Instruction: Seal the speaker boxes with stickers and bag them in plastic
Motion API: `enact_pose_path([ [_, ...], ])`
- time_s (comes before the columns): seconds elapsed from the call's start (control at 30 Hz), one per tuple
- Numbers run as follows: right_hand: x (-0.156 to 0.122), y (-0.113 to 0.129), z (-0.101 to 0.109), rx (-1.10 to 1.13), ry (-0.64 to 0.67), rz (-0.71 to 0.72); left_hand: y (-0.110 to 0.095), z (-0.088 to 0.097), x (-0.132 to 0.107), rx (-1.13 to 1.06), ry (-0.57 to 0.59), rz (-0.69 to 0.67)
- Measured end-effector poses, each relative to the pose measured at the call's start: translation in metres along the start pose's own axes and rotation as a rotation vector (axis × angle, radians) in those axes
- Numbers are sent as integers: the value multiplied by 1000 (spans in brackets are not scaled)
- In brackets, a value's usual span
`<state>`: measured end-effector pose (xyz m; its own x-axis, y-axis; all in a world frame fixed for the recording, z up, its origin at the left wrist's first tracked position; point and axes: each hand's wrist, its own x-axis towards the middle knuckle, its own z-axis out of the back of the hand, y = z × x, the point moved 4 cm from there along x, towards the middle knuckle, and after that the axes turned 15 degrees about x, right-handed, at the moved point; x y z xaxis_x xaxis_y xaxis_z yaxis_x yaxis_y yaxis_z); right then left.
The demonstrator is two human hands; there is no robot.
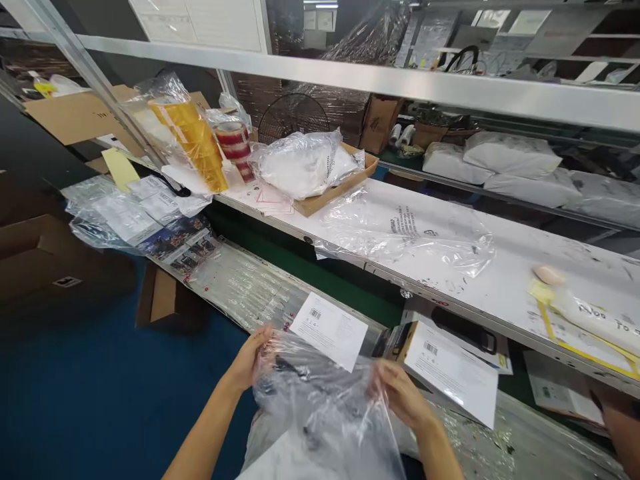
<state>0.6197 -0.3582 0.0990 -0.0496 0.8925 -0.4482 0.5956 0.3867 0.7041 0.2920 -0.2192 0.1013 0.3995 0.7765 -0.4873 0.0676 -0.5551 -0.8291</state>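
Both my hands grip a clear plastic bag (320, 400) low in the middle of the view. My left hand (253, 360) pinches its upper left edge, fingers closed. My right hand (395, 393) pinches the upper right edge, fingers closed too. A dark item shows dimly through the film near the top. Just behind the bag lies a white paper with a barcode (330, 330). To the right a second white barcode sheet (453, 373) rests on a box.
A white workbench (505, 280) carries an empty clear bag (405, 233), a cardboard tray of bagged white goods (313, 167), tape rolls (235, 147) and a yellow packet (193, 140). Leaflets (150, 213) lie at left. A brown carton (40, 260) stands on the blue floor.
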Motion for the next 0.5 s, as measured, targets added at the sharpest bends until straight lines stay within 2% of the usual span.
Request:
enact_pose_path([
  [0.07, 19, -15, 7, 2, -262, 217, 13, 9, 1, 131, 200, 148],
  [0.13, 36, -24, 9, -114, -443, 408, 13, 16, 8, 315, 361, 201],
  [0.17, 43, -28, 8, -173, -489, 468, 6, 19, 18, 363, 358, 169],
  [0.23, 58, -33, 6, -239, -533, 523, -19, 18, 52, 368, 196, 4],
  [0.3, 69, -38, 6, -252, -568, 541, -42, 1, 94, 351, 5, -147],
  [0.33, 73, -41, 6, -249, -585, 538, -49, -13, 116, 374, -49, -189],
  [0.43, 78, -46, 8, -230, -646, 523, -43, -56, 168, 410, -11, -138],
  [0.5, 76, -44, 11, -237, -684, 526, -29, -67, 181, 400, 31, -92],
])
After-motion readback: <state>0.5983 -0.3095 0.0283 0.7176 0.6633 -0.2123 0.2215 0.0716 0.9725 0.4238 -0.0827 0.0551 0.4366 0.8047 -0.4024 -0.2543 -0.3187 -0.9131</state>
